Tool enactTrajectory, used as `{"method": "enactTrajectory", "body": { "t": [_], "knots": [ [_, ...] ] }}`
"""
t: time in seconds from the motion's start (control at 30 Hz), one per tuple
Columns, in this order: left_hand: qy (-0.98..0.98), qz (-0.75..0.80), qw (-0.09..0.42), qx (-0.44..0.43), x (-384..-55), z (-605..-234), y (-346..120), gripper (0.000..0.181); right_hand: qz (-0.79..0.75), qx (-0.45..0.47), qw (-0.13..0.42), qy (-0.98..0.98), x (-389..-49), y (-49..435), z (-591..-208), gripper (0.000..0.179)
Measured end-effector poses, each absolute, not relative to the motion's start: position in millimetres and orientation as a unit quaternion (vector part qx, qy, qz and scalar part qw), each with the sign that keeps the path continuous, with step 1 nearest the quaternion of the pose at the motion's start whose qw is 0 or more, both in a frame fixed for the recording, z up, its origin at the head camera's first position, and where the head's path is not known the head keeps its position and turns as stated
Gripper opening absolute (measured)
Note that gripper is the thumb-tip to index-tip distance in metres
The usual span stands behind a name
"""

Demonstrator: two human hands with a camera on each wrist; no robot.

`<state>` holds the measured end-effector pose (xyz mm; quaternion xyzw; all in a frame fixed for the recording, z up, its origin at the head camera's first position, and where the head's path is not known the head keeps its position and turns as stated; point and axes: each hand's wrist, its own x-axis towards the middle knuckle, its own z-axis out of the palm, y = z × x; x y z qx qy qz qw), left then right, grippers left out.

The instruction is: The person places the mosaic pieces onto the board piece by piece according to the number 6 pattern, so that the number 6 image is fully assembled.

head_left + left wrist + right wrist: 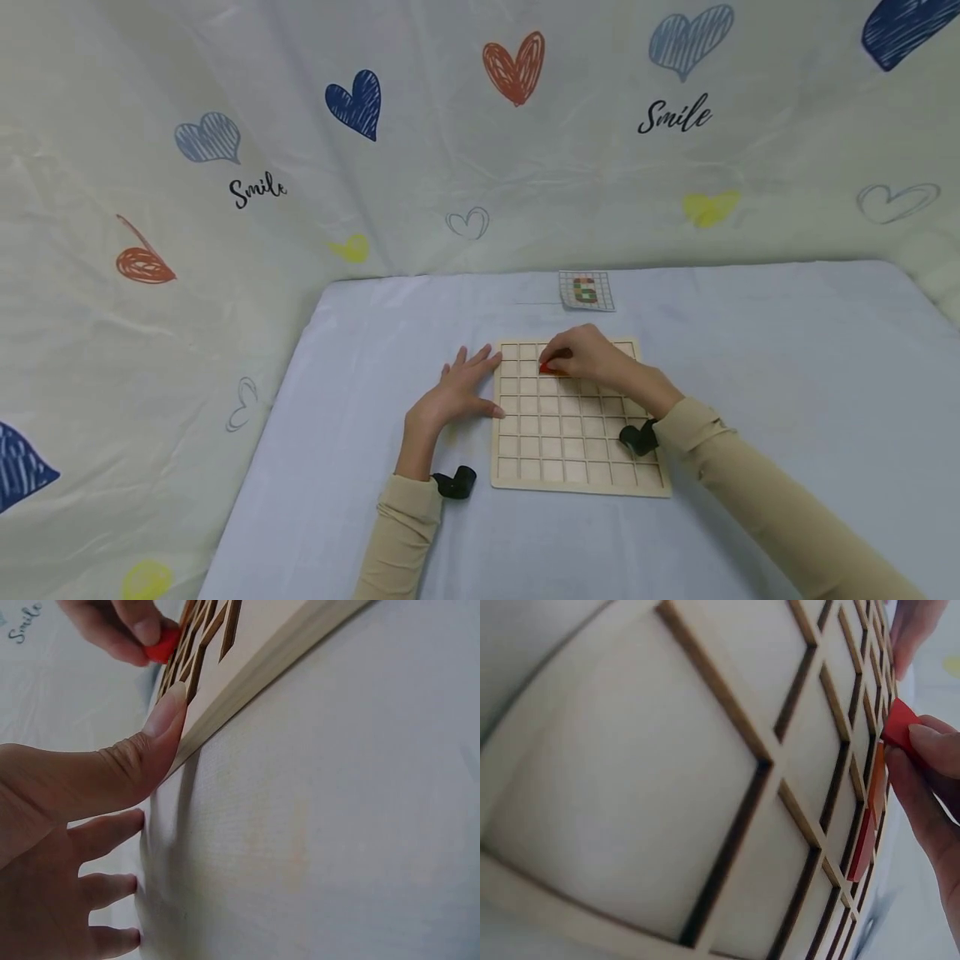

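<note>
A wooden grid board (531,472) with square cells lies on the white-covered table. My right hand (588,354) is over its far rows and pinches a red square tile (901,724) between thumb and fingers; the tile is tilted above a cell. Beside it, an orange tile (877,776) and another red tile (862,846) sit in cells, as the right wrist view shows. My left hand (456,396) rests at the board's left edge with fingers spread. Its thumb (161,724) touches the board's rim, and its other fingertips touch the cloth.
Behind the board lies a pattern card (587,291) with a coloured figure on a grid. A white backdrop (420,167) with hearts and "Smile" lettering hangs behind the table. Black wrist straps (455,482) show at both cuffs.
</note>
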<state>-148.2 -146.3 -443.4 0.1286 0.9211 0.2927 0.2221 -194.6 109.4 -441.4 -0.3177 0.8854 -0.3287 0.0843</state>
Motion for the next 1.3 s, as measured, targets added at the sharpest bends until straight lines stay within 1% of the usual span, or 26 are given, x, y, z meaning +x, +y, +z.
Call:
{"method": "enactTrajectory", "body": {
  "t": [0.17,0.37,0.6,0.8,1.07,1.3],
  "knots": [
    [0.922,0.290,0.222,0.131,-147.8,-443.6,-145.9,0.095,-0.313,-0.340,0.079,0.883,-194.7,107.6,-446.4,0.010],
    [0.922,0.291,0.220,0.128,-146.9,-442.4,-144.8,0.095,-0.302,-0.341,0.071,0.887,-194.3,106.4,-447.9,0.012],
    [0.922,0.292,0.220,0.127,-146.3,-441.5,-145.0,0.095,-0.271,-0.379,0.049,0.884,-194.5,105.7,-449.6,0.012],
    [0.922,0.294,0.218,0.127,-146.1,-441.0,-145.5,0.095,-0.265,-0.384,0.029,0.884,-194.1,106.9,-449.5,0.010],
    [0.924,0.288,0.218,0.127,-146.2,-442.3,-144.8,0.095,-0.312,-0.343,0.024,0.886,-185.4,129.0,-445.1,0.014],
    [0.926,0.282,0.218,0.124,-147.8,-445.9,-144.6,0.095,-0.298,-0.313,0.031,0.901,-173.4,155.7,-442.0,0.016]
  ]
}}
